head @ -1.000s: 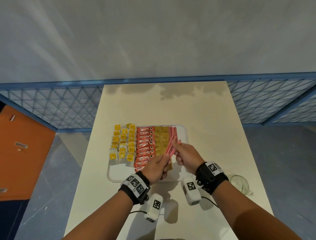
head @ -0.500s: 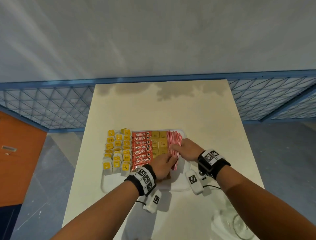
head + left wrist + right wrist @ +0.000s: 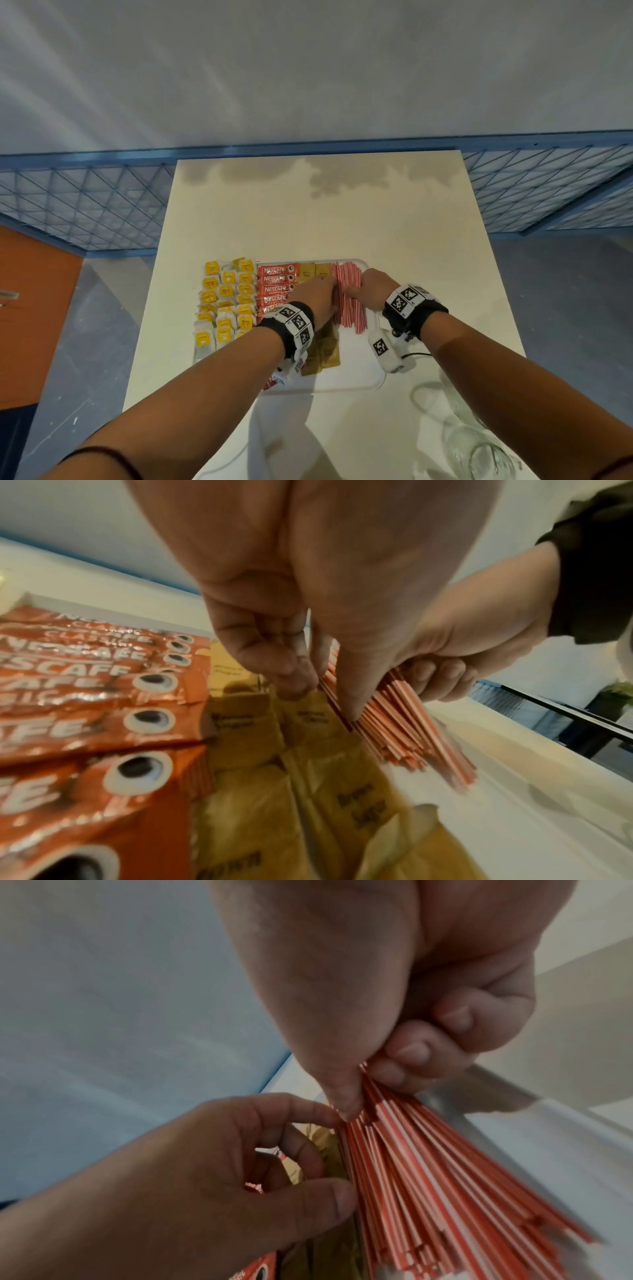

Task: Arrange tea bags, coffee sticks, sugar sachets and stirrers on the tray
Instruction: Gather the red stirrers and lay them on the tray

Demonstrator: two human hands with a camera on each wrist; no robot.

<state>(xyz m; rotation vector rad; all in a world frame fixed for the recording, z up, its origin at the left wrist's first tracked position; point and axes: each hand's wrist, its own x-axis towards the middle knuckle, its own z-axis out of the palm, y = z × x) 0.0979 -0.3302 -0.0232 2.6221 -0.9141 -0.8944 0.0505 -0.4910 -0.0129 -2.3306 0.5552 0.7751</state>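
Note:
A white tray (image 3: 346,385) holds yellow-tagged tea bags (image 3: 226,301) on the left, then red coffee sticks (image 3: 275,284) and brown sugar sachets (image 3: 325,353). A bundle of red-and-white stirrers (image 3: 349,301) lies along the tray's right side. My right hand (image 3: 354,291) pinches the stirrers (image 3: 428,1177) between thumb and curled fingers. My left hand (image 3: 329,291) is over the sugar sachets (image 3: 308,750), its fingers curled. Its thumb and index fingertip press on the bundle's left edge (image 3: 404,723). My left hand and forearm cover some coffee sticks and sachets.
The tray sits mid-table on a cream table (image 3: 308,212). Clear glassware (image 3: 479,448) stands at the table's near right corner. A blue mesh railing (image 3: 85,209) runs behind the table, and an orange cabinet (image 3: 30,308) is at the left.
The stirrers were fanned out and raised above the tray; now they lie flat along its right side. Both hands have moved forward and down with them.

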